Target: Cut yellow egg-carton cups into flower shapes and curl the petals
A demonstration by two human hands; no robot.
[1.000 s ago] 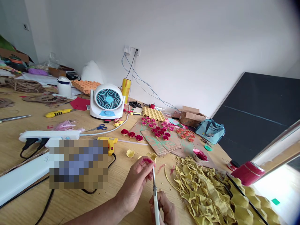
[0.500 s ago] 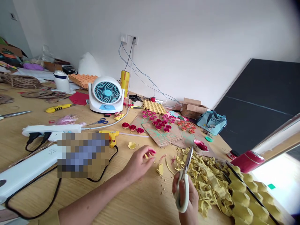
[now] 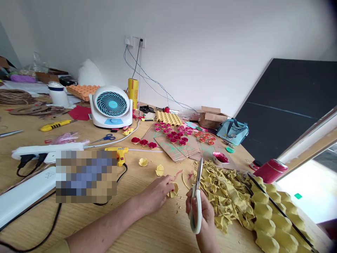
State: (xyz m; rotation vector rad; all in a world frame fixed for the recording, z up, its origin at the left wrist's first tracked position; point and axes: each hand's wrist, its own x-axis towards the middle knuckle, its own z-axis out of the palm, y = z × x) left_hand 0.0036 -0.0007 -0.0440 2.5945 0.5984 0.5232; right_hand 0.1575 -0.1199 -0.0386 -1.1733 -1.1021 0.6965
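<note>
My right hand [image 3: 204,214] grips a pair of scissors [image 3: 197,202] by the pale handles, with the blades pointing up and away. My left hand [image 3: 156,193] reaches low over the table, its fingers pinched on the edge of a yellow egg-carton cup [image 3: 173,191] cut into petals. Another yellow petal cup [image 3: 159,170] rests just beyond those fingers, and a further one [image 3: 143,162] lies to its left. Right of the scissors spreads a heap of yellow carton scraps [image 3: 226,196].
A yellow egg tray [image 3: 273,218] with a black stick on it lies at right. Painted red flowers [image 3: 179,135] sit on cardboard further back, near a bowl of red paint [image 3: 220,157]. A yellow glue gun [image 3: 119,154], power strip [image 3: 47,153] and fan [image 3: 112,105] stand left.
My left hand has let go of one yellow cup, leaving it on the table, and moved nearer to take hold of another. The scissors stay in my right hand. The view has shifted slightly right.
</note>
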